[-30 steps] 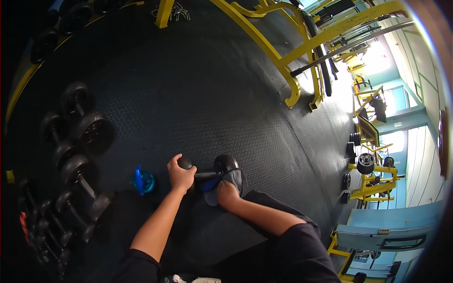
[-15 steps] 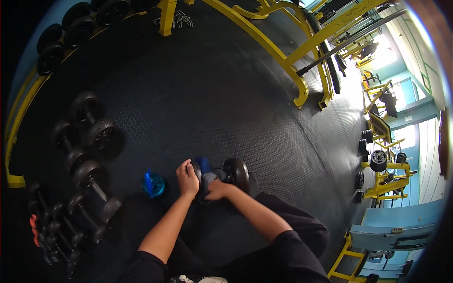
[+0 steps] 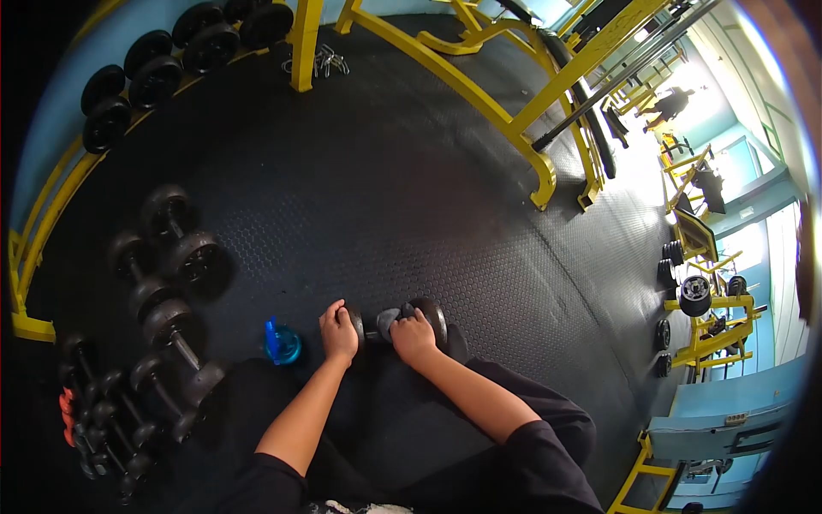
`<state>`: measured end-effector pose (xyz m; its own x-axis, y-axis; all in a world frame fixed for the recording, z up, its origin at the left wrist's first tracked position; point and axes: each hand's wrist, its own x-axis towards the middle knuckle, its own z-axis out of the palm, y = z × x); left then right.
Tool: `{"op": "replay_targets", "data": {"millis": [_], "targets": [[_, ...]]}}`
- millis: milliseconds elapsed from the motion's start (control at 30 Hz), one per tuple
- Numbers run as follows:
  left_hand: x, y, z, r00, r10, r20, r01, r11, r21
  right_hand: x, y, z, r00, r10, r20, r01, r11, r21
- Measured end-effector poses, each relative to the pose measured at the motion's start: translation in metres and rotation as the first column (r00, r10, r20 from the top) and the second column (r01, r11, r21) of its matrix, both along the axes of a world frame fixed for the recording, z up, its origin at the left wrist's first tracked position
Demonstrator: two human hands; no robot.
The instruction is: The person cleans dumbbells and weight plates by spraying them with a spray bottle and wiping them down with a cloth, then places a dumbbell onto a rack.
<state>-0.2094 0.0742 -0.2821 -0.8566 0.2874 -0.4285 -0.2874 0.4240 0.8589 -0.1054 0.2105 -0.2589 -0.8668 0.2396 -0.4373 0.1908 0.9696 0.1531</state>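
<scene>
In the head view a dark dumbbell lies crosswise just before my legs. My left hand is cupped against its left weight, fingers curved along the outer side. A bunched grey cloth is pressed to the bar near the right weight, and my right hand grips it from above. My right fingers partly hide the cloth and bar. Left of my left hand stands a translucent blue bottle with a blue strap or lid part.
Several dumbbells lie on the black rubber floor at left. More rest on a yellow rack at upper left. A yellow machine frame stands ahead, with metal clips by a post. Other gym equipment fills the right.
My right hand has shifted right along the dumbbell with the cloth, from the middle towards the right weight. The cloth's blurred blue part no longer shows. My left hand stays at the left weight.
</scene>
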Motion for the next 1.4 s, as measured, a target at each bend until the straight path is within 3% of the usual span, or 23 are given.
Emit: {"op": "replay_targets", "data": {"millis": [33,100,200,233,267,300,333,400,433,500,567,667,700,767,800,867,900,967,1033,1067,1200,1267,1400], "targets": [[0.002,-0.001,0.005,1.0,0.001,0.003,-0.001,1.0,-0.024,-0.003,-0.005,0.024,0.984,-0.172,-0.046,0.163,0.974,-0.16],[0.002,-0.005,0.003,0.998,0.021,0.056,-0.022,1.0,0.014,-0.01,-0.014,0.072,0.977,-0.208,0.044,0.213,0.943,-0.257],[0.002,-0.031,-0.042,0.937,-0.189,-0.293,0.267,0.929,0.255,-0.018,-0.038,0.123,0.953,-0.284,0.104,0.292,0.769,-0.569],[0.011,-0.041,-0.03,0.934,-0.191,-0.302,0.271,0.93,0.25,-0.016,-0.046,0.116,0.963,-0.27,0.006,0.212,0.741,-0.638],[0.026,-0.055,-0.007,0.994,-0.113,0.012,0.089,0.841,0.533,-0.013,-0.053,0.111,0.981,-0.175,-0.08,0.067,0.701,-0.71],[0.034,-0.068,0.016,0.934,-0.112,0.339,-0.174,0.687,0.706,-0.012,-0.056,0.106,0.981,-0.087,-0.172,-0.076,0.642,-0.763],[0.033,-0.079,0.032,0.934,-0.109,0.339,-0.174,0.691,0.702,-0.014,-0.054,0.105,0.981,-0.087,-0.172,-0.078,0.638,-0.766],[0.033,-0.1,0.048,0.972,-0.184,0.143,0.122,0.926,0.357,-0.023,-0.04,0.103,0.955,0.287,0.08,-0.076,0.495,-0.866],[0.032,-0.107,0.045,0.974,-0.163,0.156,0.101,0.933,0.346,-0.036,-0.031,0.103,0.948,0.307,0.086,-0.077,0.482,-0.873],[0.028,-0.117,0.036,0.994,-0.028,-0.103,0.041,0.99,0.134,-0.064,-0.009,0.097,0.71,0.302,0.636,0.27,0.717,-0.642],[0.024,-0.122,0.03,0.999,-0.043,-0.021,0.045,0.994,0.097,-0.047,0.0,0.061,0.921,0.102,0.377,0.091,0.884,-0.459],[0.029,-0.118,0.041,0.968,-0.229,-0.101,0.224,0.973,-0.059,-0.05,0.003,0.005,0.964,0.034,0.265,0.068,0.929,-0.365],[0.031,-0.121,0.045,0.976,-0.207,-0.073,0.203,0.977,-0.061,-0.053,0.01,-0.022,0.955,0.058,0.291,0.056,0.927,-0.37],[0.041,-0.127,0.052,0.971,-0.074,-0.225,0.041,0.988,-0.147,-0.055,0.025,-0.067,0.937,0.07,0.342,0.165,0.774,-0.611],[0.043,-0.132,0.062,0.995,-0.026,-0.096,0.015,0.993,-0.117,-0.061,0.027,-0.069,0.919,0.12,0.375,0.153,0.769,-0.621],[0.049,-0.13,0.096,0.996,0.073,0.043,-0.07,0.995,-0.074,-0.083,0.026,-0.061,0.56,0.062,0.826,0.611,0.643,-0.462],[0.05,-0.125,0.117,0.982,0.118,0.148,-0.118,0.993,-0.006,-0.082,0.022,-0.062,0.539,0.098,0.836,0.603,0.648,-0.465],[0.05,-0.108,0.148,0.987,0.105,0.117,-0.1,0.994,-0.048,-0.063,0.022,-0.068,0.838,0.1,0.536,0.245,0.809,-0.534],[0.062,-0.096,0.147,0.965,0.172,0.2,-0.188,0.98,0.065,-0.048,0.023,-0.064,0.797,0.084,0.599,0.289,0.817,-0.5],[0.069,-0.096,0.147,0.965,0.16,0.207,-0.156,0.987,-0.035,-0.064,0.017,-0.056,0.785,0.042,0.618,0.323,0.823,-0.467],[0.101,-0.085,0.196,0.943,0.241,0.23,-0.22,0.969,-0.112,-0.054,0.02,0.026,0.865,0.057,0.499,0.228,0.841,-0.491],[0.111,-0.076,0.232,0.823,0.341,0.454,-0.382,0.924,-0.001,-0.079,0.033,0.096,0.76,0.065,0.647,0.331,0.818,-0.471],[0.064,-0.071,0.39,0.794,0.449,0.409,-0.527,0.845,0.095,-0.098,0.058,0.218,0.781,0.114,0.614,0.257,0.838,-0.482]]}}
